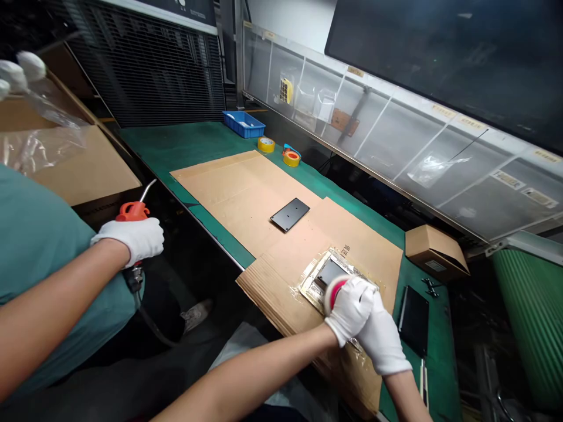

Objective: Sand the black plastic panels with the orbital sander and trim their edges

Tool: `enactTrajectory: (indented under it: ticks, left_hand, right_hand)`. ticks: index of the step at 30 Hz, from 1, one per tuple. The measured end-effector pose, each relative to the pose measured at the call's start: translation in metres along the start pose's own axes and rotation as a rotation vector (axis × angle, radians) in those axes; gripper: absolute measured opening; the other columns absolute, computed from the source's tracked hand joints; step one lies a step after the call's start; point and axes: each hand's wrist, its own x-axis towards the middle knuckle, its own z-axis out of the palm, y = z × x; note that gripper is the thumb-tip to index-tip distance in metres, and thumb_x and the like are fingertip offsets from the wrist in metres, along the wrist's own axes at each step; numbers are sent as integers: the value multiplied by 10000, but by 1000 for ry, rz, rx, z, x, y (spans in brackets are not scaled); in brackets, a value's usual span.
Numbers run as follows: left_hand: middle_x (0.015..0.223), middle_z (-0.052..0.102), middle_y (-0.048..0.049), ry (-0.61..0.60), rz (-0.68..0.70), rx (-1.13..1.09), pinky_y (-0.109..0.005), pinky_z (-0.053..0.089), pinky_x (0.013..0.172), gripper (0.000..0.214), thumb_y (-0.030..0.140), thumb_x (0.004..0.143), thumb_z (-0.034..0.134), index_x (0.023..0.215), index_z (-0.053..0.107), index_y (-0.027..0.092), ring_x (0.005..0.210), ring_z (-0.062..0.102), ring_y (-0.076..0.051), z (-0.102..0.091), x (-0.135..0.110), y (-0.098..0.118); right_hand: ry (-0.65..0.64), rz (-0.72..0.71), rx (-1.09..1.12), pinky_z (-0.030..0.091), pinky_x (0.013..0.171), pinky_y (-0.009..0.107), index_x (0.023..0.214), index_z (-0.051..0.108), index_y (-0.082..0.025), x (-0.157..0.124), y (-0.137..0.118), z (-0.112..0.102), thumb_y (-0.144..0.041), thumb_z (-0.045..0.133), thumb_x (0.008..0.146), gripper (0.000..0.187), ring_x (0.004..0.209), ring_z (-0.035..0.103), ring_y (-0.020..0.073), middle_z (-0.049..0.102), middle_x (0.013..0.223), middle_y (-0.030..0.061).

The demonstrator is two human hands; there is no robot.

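My left hand (350, 310) grips a red-centred roll (336, 290) above the dark plate (329, 271), which the frame (313, 278) beneath my fingers (354, 287) likely steadies; whether my right hand (382, 337) grips, I cannot tell.

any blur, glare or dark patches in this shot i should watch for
In the head view, the pink and white disc looks smeared, probably from motion, with the left hand beside it a little soft; also in the head view, glints streak the clear plastic bag, and the floor beside the table sinks into near-black shadow.
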Motion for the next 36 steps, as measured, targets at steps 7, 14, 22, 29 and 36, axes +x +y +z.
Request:
enactTrajectory:
  ticks: [7, 14, 22, 29, 36]
  left_hand:
    - [999, 754, -84, -115, 68, 34, -354, 529, 1005, 289, 190, 995, 437, 968, 724, 166, 989, 685, -234, 23, 6, 2]
    - [972, 749, -82, -41, 40, 109, -383, 536, 966, 286, 216, 998, 444, 985, 726, 171, 953, 688, -253, 29, -14, 3]
    - [954, 748, -93, -80, 105, 129, -387, 555, 948, 287, 194, 993, 446, 985, 730, 156, 933, 693, -245, 40, -12, -1]
    - [995, 760, -96, -88, 86, -1, -377, 563, 980, 273, 197, 990, 448, 983, 718, 159, 962, 700, -225, 9, 13, -4]
    - [997, 744, -97, 48, -56, 74, -403, 540, 982, 276, 162, 993, 428, 971, 702, 185, 981, 680, -232, -33, 31, -10]
  right_hand:
    - [65, 83, -32, 495, 624, 310, 1367, 530, -74, 1, 27, 0, -167, 525, 902, 474, 694, 680, 223, 693, 1016, 171]
    - [43, 6, 24, 505, 682, 313, 1375, 551, -101, -19, 40, 13, -148, 575, 856, 522, 800, 688, 257, 698, 1019, 169]
    - [46, 64, -20, 487, 648, 299, 1336, 545, -90, -12, 48, 9, -161, 549, 875, 466, 751, 671, 226, 692, 961, 139]
    - [-15, 156, -34, 516, 698, 326, 1402, 479, -62, 11, 6, -8, -276, 558, 916, 537, 761, 699, 246, 698, 941, 136]
    - [-115, -215, 13, 512, 935, 334, 1409, 525, -100, 46, -45, -20, -182, 608, 835, 586, 1160, 643, 284, 632, 1295, 201]
